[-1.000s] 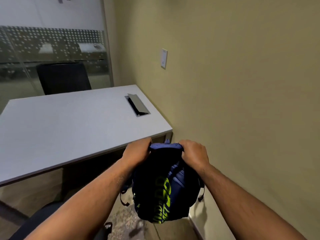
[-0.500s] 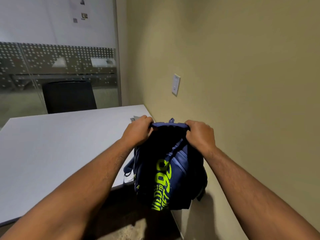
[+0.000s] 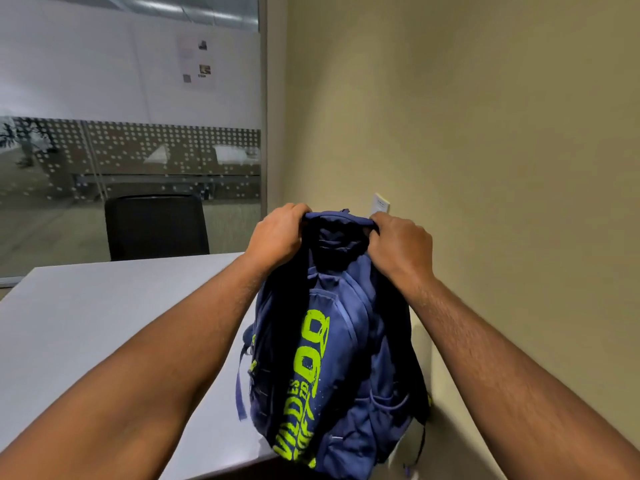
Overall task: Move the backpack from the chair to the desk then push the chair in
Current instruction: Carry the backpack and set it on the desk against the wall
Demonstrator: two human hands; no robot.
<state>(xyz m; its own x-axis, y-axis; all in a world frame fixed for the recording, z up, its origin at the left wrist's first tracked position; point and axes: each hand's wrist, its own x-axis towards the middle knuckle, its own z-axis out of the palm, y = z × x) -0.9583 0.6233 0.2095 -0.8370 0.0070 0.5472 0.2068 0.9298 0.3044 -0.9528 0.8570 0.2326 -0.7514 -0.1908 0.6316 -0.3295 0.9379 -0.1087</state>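
A navy blue backpack [image 3: 332, 362] with neon yellow lettering hangs upright in front of me, over the near right corner of the white desk [image 3: 104, 327]. My left hand [image 3: 277, 233] grips the left end of its top and my right hand [image 3: 401, 240] grips the right end. Whether the bag's bottom touches the desk I cannot tell. The chair it came from is out of view.
A black chair [image 3: 156, 223] stands behind the desk's far edge, in front of a glass partition [image 3: 131, 150]. A beige wall [image 3: 485, 133] runs close along the right, with a white wall plate [image 3: 380, 204] just behind the bag.
Both hands have raised the backpack from below the desk's edge up to desk height and above its near right corner. My view has tilted upward.
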